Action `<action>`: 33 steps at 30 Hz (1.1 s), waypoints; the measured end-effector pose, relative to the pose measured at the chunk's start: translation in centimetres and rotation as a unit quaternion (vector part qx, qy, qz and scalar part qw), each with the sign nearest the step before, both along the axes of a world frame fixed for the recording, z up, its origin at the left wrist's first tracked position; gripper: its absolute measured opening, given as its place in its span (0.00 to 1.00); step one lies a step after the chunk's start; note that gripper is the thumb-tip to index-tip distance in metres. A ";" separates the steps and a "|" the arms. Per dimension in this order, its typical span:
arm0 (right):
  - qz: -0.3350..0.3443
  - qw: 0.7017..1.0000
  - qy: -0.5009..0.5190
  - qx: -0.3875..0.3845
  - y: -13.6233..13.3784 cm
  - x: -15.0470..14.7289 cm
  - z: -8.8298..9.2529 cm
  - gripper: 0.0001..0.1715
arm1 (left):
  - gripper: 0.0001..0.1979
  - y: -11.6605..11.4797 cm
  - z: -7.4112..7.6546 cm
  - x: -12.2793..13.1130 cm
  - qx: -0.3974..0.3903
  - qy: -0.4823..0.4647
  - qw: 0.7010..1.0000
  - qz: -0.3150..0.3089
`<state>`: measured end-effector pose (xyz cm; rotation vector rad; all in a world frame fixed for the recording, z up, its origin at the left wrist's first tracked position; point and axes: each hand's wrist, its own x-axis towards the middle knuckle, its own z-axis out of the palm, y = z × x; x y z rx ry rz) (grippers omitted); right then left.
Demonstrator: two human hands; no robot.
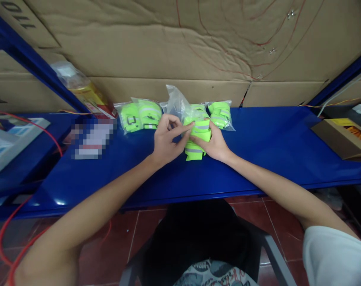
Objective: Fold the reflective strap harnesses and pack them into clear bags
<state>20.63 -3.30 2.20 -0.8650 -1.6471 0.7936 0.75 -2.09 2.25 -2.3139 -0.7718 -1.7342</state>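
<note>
the folded neon-green strap bundle lies on the blue shelf, near its middle and between the two hands. its far end appears to be inside the mouth of a clear bag that stands up just behind it. the left hand is closed to a pinch, with thumb and forefinger drawn together on the bag's edge at the bundle's left side and the other fingers loosely curled. the right hand is wrapped on the bundle's right side with the fingers closed on it (the fingertips are hidden behind the fabric, so the depth of the hold cannot be told). the step in hand is judged to be the bagging of the bundle. it is done well if the bag's mouth is held wide and taut by the pinch, and the bundle is held tightly folded and fed straight in, so that no loose band is caught on the film. care is best taken that the filled bags just beyond on the left and the filled bag just beyond on the right are not knocked.
</note>
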 end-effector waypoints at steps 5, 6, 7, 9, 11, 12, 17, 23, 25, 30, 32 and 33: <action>0.001 1.000 -0.023 0.013 -0.7 -0.3 -0.3 0.30 | 0.09 -0.3 0.4 0.8 0.044 0.008 0.999 -0.001; -0.003 0.999 -0.029 0.019 -0.8 -0.4 -0.3 0.30 | 0.09 -0.5 0.5 1.0 0.030 0.013 0.999 0.009; -0.009 0.999 -0.039 0.023 -0.8 -0.4 -0.3 0.29 | 0.10 -0.6 0.6 1.2 0.012 0.018 1.000 0.023; -0.020 0.998 -0.060 0.027 -0.9 -0.4 -0.3 0.29 | 0.13 -0.7 0.7 1.5 -0.012 0.030 0.998 0.046; -0.021 0.996 -0.081 0.034 -1.0 -0.5 -0.1 0.27 | 0.14 -0.8 0.9 1.6 0.005 0.038 0.998 0.048; -0.019 0.995 -0.089 0.041 -1.0 -0.5 -0.1 0.27 | 0.13 -0.7 1.0 1.6 0.024 0.039 0.998 0.043; -0.015 0.988 -0.132 0.081 -1.4 -0.8 0.0 0.26 | 0.13 -0.7 1.6 1.6 0.083 0.023 0.996 0.025; -0.019 0.983 -0.162 0.081 -1.4 -1.0 -0.5 0.25 | 0.14 -1.1 1.7 2.2 0.111 0.044 0.993 -0.016; -0.014 0.985 -0.157 0.066 -1.5 -1.1 -0.3 0.25 | 0.12 -1.5 1.9 2.5 0.078 0.027 0.996 -0.023; -0.024 0.987 -0.161 0.016 -2.2 -1.2 0.5 0.34 | 0.09 -2.7 2.8 2.9 -0.068 0.003 0.997 0.021; -0.015 0.988 -0.155 0.011 -2.3 -1.1 0.7 0.38 | 0.09 -3.0 3.0 2.8 -0.088 0.000 0.996 0.030; -0.007 0.989 -0.148 0.013 -2.4 -1.1 0.8 0.39 | 0.09 -3.0 3.0 2.7 -0.087 -0.002 0.996 0.027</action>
